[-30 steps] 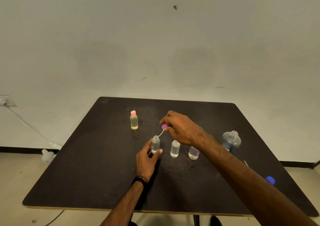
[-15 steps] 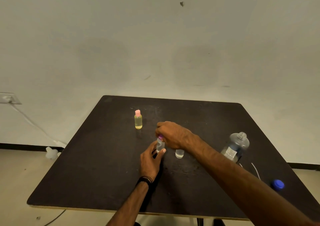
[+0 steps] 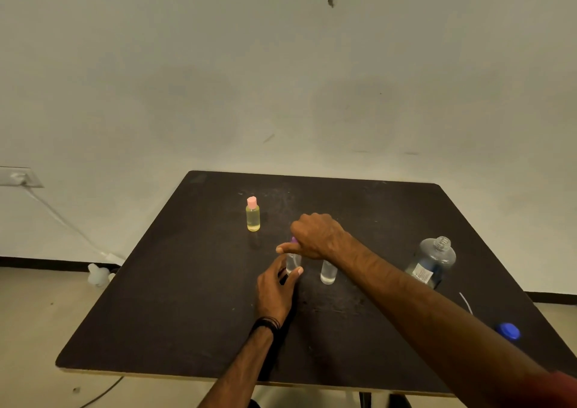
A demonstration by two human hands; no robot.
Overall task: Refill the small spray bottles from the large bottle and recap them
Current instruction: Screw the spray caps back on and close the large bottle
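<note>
Step in hand: I was recapping the small clear bottle (image 3: 293, 263) near the middle of the counter (image 3: 175, 323); I judged the purple spray cap (image 3: 293, 239) was being seated or screwed onto its neck.
Left hand: my left hand (image 3: 274, 292) gripped the lower body of that bottle, thumb and fingers curled round it, steadying it upright.
Right hand: my right hand (image 3: 315, 235) was closed over the purple cap from above, fingers curled round it, thumb stuck out to the left.
Done: the yellow bottle (image 3: 253, 217), far and to the left, stood upright with its pink cap (image 3: 251, 201) on; I took that one as finished.
Left to do: a second clear bottle (image 3: 327, 271) stood just right of the one I held, liquid in it, its top hidden behind my right wrist, so I could not tell whether it was capped.
Large bottle: the large bottle (image 3: 432, 262) stood at the right, well apart, open at the neck; its blue cap (image 3: 509, 331) lay nearer me by the right edge.
Loose part: a thin white tube (image 3: 466, 303) lay on the counter between large bottle and blue cap.
Progress: roughly midway, by my reckoning.
</note>
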